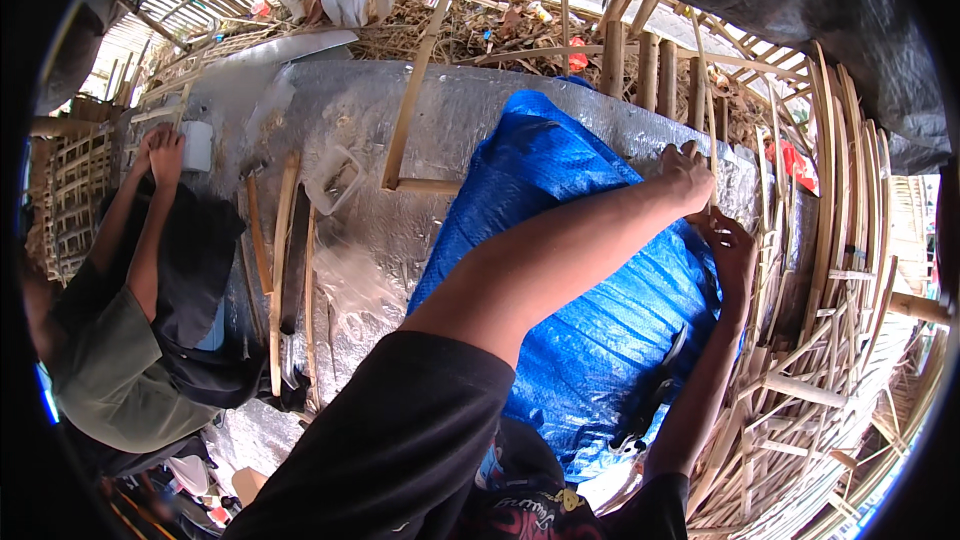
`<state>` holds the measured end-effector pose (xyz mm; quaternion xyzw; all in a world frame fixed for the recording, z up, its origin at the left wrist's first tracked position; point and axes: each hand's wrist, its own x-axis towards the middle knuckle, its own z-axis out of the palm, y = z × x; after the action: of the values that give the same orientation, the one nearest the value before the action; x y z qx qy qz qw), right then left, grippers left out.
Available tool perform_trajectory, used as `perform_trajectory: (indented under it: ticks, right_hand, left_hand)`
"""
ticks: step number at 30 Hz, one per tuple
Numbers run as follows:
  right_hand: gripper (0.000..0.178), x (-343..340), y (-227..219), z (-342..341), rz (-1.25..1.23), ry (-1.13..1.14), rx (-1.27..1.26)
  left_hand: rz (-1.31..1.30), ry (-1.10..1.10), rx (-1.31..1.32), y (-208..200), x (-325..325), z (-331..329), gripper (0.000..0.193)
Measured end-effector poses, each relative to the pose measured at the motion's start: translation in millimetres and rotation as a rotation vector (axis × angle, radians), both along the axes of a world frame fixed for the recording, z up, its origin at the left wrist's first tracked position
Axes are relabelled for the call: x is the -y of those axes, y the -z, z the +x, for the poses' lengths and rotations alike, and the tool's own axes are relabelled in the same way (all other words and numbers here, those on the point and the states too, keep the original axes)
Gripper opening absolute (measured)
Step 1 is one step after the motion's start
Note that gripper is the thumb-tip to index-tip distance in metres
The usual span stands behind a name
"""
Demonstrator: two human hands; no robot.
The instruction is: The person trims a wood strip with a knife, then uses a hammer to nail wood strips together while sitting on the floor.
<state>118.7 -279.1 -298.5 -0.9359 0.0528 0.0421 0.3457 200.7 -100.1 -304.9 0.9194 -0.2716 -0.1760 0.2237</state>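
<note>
Our sleeve (390, 430) lies nearest, and at right, beside the tarp (590, 290), our left hand (686, 178) grips a strip (709, 110) (our right hand (732, 245), just nearer, curls, its hold unclear to us).

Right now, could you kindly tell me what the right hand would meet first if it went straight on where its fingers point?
The right hand would probably meet the left hand first, just above it in the picture, though the depth between them is unclear.

The tarp (590, 340) lies between a co-worker (110, 365), left, and the held strip (710, 115) and strip pile (790, 430), right.
</note>
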Motion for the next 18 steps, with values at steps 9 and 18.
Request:
perform_trajectory:
  ticks: [9,18]
  right_hand:
    - [0.033,-2.1,4.0,1.7,-0.081,0.026,0.099]
    - [0.035,-11.7,-3.3,2.6,-0.038,0.071,0.052]
  left_hand:
    - [0.026,-0.012,-0.014,5.3,7.8,4.4,0.029]
    - [0.061,0.034,0.057,-11.9,2.4,-1.2,0.037]
